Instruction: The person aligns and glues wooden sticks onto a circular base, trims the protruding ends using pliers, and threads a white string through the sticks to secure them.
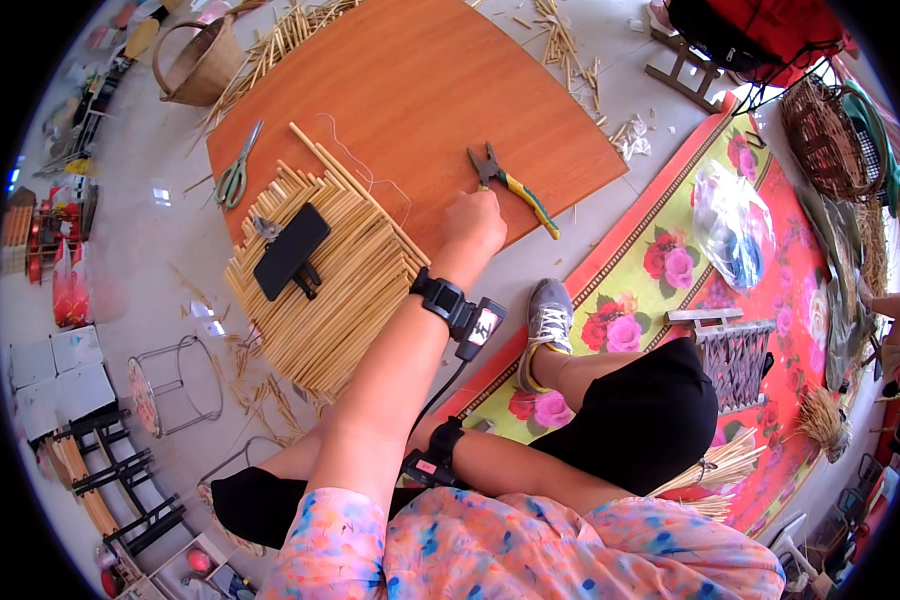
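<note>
My left hand (473, 222) is closed over a handle of the pliers (522, 195) at the table's near edge. Their jaws point away and one yellow-green handle sticks out to the right. My right forearm (540, 467) crosses low beneath the left one; that hand is mostly hidden, its fingers out of sight. Left of my left forearm lies a panel of straw-coloured sticks (355, 285), partly on the table, partly over its edge. A black phone-like device (292, 251) rests on it. Thin white thread (370, 180) trails across the wooden table (420, 80) beside the panel.
Green-handled scissors (235, 180) lie at the table's left edge. A wicker basket (202, 65) stands far left, near loose sticks. At right, a floral mat (620, 300) carries a plastic bag (735, 225) and a grey woven basket (735, 365). A wire-legged stool (175, 385) stands left.
</note>
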{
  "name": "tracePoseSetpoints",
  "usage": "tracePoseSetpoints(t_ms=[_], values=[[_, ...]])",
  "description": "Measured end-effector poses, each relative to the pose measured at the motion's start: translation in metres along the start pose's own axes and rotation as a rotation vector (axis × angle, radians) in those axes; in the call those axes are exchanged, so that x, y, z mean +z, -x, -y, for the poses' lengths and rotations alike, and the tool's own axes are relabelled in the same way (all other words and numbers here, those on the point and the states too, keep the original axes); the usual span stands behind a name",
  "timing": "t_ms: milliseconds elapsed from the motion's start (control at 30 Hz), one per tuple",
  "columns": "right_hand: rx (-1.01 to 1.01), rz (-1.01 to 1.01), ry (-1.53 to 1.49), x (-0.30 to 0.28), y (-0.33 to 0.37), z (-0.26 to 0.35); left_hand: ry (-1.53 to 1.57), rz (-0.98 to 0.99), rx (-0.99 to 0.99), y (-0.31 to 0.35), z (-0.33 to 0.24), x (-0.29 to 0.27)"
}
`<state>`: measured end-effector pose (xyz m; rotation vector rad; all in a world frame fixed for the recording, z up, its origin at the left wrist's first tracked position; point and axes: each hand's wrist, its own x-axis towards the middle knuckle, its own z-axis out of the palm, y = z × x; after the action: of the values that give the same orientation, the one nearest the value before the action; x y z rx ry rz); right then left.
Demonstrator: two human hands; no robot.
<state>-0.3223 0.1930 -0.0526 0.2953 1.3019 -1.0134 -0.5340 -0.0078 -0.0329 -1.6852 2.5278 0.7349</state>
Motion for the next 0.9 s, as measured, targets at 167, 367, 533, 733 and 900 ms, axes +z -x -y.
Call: tracePoseSetpoints(t_ms=[167, 367, 533, 733, 900], values=[[-0.046, 0.028, 0.029, 0.01, -0.007, -0.005, 0.831, 0.207, -0.167, 0.039, 0.034, -0.028], [-0.17, 0.001, 0.045, 0.01, -0.057, -0.01, 1.492, 0.2, 0.091, 0.162, 0.077, -0.098], [-0.171, 0.101, -0.108, 0.007, -0.036, 0.017, 1.472, -0.134, -0.031, 0.295, 0.13, -0.16], [-0.189, 0.139, -0.096, 0.011, -0.05, 0.005, 1.771, -0.248, 0.339, 0.381, 0.175, -0.151], [-0.193, 0.132, -0.038, 0.014, -0.037, 0.009, 1.985, -0.091, 0.148, 0.432, 0.194, -0.138]])
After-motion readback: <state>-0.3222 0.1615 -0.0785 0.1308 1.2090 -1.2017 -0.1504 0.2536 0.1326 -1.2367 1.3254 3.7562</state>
